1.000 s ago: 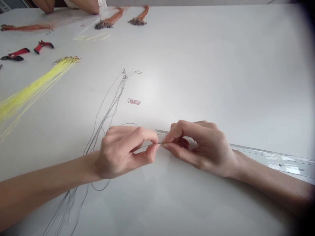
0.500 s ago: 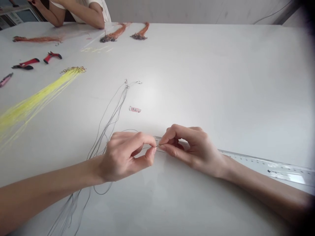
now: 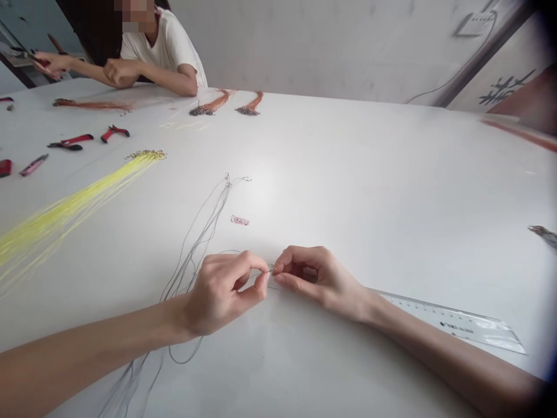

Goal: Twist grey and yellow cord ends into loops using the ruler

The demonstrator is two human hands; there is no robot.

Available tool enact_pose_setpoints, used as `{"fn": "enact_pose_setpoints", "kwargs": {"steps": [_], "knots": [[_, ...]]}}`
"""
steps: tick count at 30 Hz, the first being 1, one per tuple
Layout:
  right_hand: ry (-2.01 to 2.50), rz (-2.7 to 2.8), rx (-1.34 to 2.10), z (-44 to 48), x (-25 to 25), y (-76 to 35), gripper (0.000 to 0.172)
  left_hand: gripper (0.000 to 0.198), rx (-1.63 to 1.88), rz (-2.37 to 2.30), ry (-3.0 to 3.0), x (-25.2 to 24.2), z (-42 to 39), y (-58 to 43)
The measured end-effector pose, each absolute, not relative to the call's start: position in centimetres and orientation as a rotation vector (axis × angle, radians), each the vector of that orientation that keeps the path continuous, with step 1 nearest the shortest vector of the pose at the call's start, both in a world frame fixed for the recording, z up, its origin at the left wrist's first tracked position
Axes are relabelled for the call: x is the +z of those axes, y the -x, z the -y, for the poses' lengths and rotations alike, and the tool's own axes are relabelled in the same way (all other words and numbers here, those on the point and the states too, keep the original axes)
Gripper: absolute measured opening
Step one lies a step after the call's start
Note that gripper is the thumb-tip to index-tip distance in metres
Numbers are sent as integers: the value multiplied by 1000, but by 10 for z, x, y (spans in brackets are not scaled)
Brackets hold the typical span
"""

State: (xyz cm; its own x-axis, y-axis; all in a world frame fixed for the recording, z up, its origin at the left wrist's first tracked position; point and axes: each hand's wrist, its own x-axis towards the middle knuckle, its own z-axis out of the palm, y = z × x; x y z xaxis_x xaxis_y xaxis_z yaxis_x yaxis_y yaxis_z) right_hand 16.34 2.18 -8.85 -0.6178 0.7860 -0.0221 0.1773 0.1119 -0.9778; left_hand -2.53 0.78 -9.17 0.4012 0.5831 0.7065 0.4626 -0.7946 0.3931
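Observation:
My left hand (image 3: 228,293) is closed in a pinch on a thin grey cord (image 3: 255,276) that loops behind its fingers. Facing it, my right hand (image 3: 319,280) pinches the end of the same cord, fingertips almost meeting the left ones. What small part sits at the tip is too fine to make out. Several more grey cords (image 3: 208,216) lie in a loose bundle passing under my left forearm, with small metal ends at the far side. A clear ruler (image 3: 452,320) lies partly under my right hand and forearm. Just beyond my hands is a small wrapped piece with a red label (image 3: 239,220).
Yellow cords (image 3: 91,188) with metal ends spread to the left. Red-handled pliers (image 3: 115,133), more pliers (image 3: 72,142) and a pink cutter (image 3: 33,165) lie behind them. Orange bundles (image 3: 249,104) rest near the far edge, where another person (image 3: 174,55) leans on the white table (image 3: 369,191).
The view has tilted up, showing more of the wall and the other person. My hands stay pinched on the cord, and the right fingers have shifted slightly at its end.

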Motion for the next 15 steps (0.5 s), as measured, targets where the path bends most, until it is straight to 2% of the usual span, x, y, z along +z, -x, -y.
{"fn": "enact_pose_setpoints", "kwargs": {"steps": [6,15], "knots": [[957,1907,1474,-24,-89,-163,23,13,1325,-939,-2550,-94,-8,25],[948,1820,1516,-24,-89,-161,23,12,1321,-956,-2614,-101,-8,25]]}}
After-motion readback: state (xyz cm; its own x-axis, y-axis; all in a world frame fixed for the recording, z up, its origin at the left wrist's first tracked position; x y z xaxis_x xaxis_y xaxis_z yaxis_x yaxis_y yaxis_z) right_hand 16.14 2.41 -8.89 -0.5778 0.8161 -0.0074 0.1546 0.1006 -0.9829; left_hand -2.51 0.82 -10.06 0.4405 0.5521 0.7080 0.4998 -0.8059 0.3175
